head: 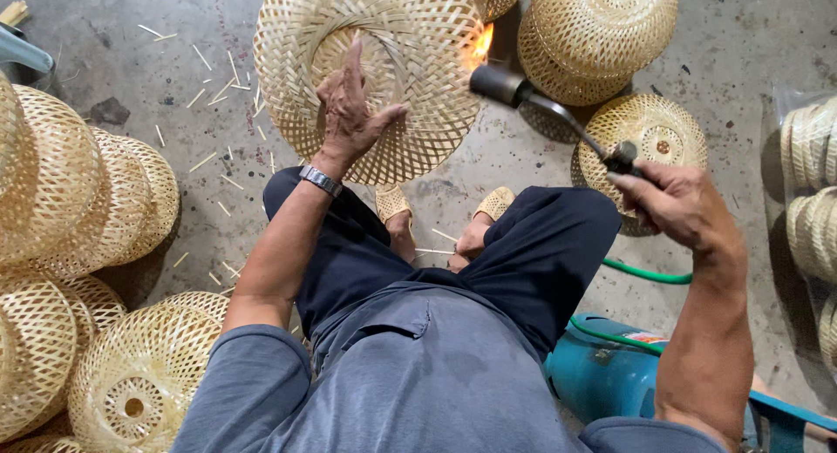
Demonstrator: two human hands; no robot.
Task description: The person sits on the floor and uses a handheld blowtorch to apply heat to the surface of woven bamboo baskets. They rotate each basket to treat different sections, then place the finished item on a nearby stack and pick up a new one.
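One gas torch (558,113), one green hose (649,272), two sandals (392,202).

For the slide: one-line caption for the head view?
Left hand holds a woven basket while right hand aims a gas torch, flame at its rim.
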